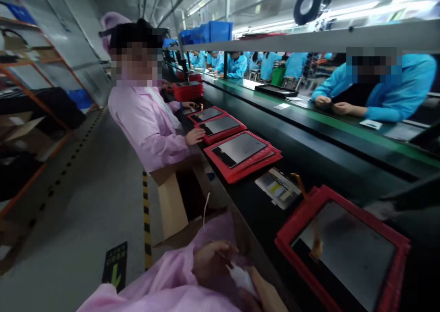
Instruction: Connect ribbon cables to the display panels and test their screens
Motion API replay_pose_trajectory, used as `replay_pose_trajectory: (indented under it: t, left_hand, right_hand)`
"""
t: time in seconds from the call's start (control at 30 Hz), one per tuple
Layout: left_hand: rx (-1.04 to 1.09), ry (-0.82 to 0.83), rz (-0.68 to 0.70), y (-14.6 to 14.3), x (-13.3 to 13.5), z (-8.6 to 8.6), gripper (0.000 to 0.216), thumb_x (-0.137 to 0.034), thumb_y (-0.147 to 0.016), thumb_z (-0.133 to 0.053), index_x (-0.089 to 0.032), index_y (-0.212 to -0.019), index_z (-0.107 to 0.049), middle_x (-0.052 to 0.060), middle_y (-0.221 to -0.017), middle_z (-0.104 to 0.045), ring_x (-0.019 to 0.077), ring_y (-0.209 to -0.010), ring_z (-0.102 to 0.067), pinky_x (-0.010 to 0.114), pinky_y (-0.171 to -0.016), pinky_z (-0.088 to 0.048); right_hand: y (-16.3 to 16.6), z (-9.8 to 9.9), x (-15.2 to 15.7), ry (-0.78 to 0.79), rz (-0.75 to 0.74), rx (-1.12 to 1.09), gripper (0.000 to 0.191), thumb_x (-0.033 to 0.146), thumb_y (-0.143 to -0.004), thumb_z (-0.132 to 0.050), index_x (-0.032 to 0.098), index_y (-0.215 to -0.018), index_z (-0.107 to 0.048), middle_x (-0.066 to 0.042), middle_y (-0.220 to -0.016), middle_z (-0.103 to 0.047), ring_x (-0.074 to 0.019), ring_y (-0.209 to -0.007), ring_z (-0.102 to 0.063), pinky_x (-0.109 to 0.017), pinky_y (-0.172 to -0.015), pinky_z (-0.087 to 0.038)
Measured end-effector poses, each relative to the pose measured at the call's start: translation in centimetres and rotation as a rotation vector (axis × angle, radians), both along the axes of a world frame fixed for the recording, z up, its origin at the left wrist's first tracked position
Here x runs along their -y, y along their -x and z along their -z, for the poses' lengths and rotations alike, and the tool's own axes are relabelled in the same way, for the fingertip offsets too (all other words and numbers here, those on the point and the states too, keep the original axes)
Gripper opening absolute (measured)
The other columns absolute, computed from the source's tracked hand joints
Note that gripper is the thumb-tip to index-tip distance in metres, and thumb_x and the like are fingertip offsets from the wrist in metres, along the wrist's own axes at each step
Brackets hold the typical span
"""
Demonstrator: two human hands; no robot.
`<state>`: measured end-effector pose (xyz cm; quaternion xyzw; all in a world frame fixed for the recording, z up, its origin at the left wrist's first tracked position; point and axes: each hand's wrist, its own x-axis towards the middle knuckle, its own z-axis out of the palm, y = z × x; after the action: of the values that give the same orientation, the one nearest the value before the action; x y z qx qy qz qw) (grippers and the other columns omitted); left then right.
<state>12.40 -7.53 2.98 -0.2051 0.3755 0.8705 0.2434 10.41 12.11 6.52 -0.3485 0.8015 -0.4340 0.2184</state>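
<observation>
My left hand sits low at the bench edge, in a pink sleeve, with its fingers curled round a small white piece. My right hand meets it from the right; only the wrist and part of the hand show, and the fingers are hidden. Just right of my hands lies a red tray holding a dark tablet panel with an orange flex cable on it. Neither hand touches the tray.
A small labelled part lies beyond the tray, then three more red trays with panels. A co-worker in a pink coat rests a hand on one. A person in blue sits across the green belt. An open cardboard box stands below.
</observation>
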Motion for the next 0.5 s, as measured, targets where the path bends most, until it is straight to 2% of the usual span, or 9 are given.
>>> replay_pose_trajectory:
  t: [0.07, 0.13, 0.17, 0.27, 0.33, 0.4, 0.5]
  left_hand:
    - [-0.022, 0.001, -0.076, 0.4, 3.6, -0.9, 0.027, -0.041, -0.087, -0.064, -0.014, -0.089, -0.066, 0.001, -0.065, -0.063, 0.0122, -0.059, -0.060, 0.023, -0.057, -0.046]
    - [-0.100, 0.030, -0.236, 1.0, 7.3, -2.6, 0.029, -0.042, -0.079, -0.071, -0.016, -0.091, -0.066, 0.000, -0.065, -0.064, 0.0119, -0.060, -0.060, 0.021, -0.057, -0.044]
    - [-0.157, 0.063, -0.335, 1.2, 9.1, -3.6, 0.031, -0.041, -0.075, -0.075, -0.016, -0.091, -0.066, 0.000, -0.067, -0.065, 0.0117, -0.061, -0.061, 0.022, -0.059, -0.046]
    - [-0.306, 0.164, -0.561, 1.9, 13.5, -6.3, 0.042, -0.048, -0.069, -0.082, -0.017, -0.090, -0.061, 0.000, -0.067, -0.064, 0.0121, -0.063, -0.060, 0.023, -0.062, -0.050]
    - [-0.372, 0.248, -0.699, 2.3, 15.5, -7.5, 0.048, -0.055, -0.068, -0.082, -0.018, -0.087, -0.057, -0.002, -0.066, -0.063, 0.0122, -0.062, -0.060, 0.024, -0.062, -0.051]
    - [-0.415, 0.338, -0.832, 2.8, 16.8, -8.1, 0.051, -0.059, -0.067, -0.081, -0.019, -0.083, -0.053, -0.002, -0.066, -0.063, 0.0118, -0.062, -0.060, 0.023, -0.061, -0.052]
    - [-0.430, 0.399, -0.903, 3.3, 18.0, -7.9, 0.053, -0.061, -0.065, -0.081, -0.018, -0.078, -0.053, -0.001, -0.068, -0.064, 0.0113, -0.063, -0.061, 0.023, -0.061, -0.053]
  right_hand:
    - [1.5, -2.3, 3.1, 0.083, -0.098, 0.057, 0.029, 0.050, -0.095, -0.055, 0.033, -0.119, -0.060, -0.003, -0.101, -0.071, -0.0231, -0.089, -0.068, -0.033, -0.078, -0.057]
    - [3.3, -5.2, 6.7, 0.198, -0.138, 0.074, 0.027, 0.047, -0.097, -0.053, 0.030, -0.116, -0.060, -0.002, -0.099, -0.069, -0.0212, -0.088, -0.065, -0.030, -0.079, -0.053]
    - [4.2, -6.6, 8.6, 0.266, -0.146, 0.062, 0.026, 0.046, -0.097, -0.054, 0.028, -0.113, -0.061, -0.001, -0.094, -0.068, -0.0190, -0.082, -0.063, -0.027, -0.074, -0.051]
    - [6.9, -9.3, 14.3, 0.453, -0.048, 0.070, 0.026, 0.041, -0.097, -0.052, 0.025, -0.117, -0.057, -0.003, -0.096, -0.066, -0.0159, -0.075, -0.057, -0.026, -0.067, -0.047]
    - [8.9, -10.0, 17.7, 0.562, -0.005, 0.101, 0.027, 0.039, -0.097, -0.052, 0.024, -0.118, -0.056, -0.004, -0.102, -0.066, -0.0153, -0.075, -0.056, -0.026, -0.068, -0.047]
    - [11.0, -10.1, 20.7, 0.639, 0.000, 0.121, 0.026, 0.040, -0.095, -0.056, 0.023, -0.116, -0.056, -0.005, -0.108, -0.066, -0.0170, -0.086, -0.061, -0.029, -0.079, -0.049]
    - [14.2, -9.7, 24.3, 0.664, 0.016, 0.076, 0.028, 0.039, -0.090, -0.062, 0.022, -0.111, -0.058, -0.006, -0.111, -0.064, -0.0199, -0.102, -0.061, -0.033, -0.092, -0.048]
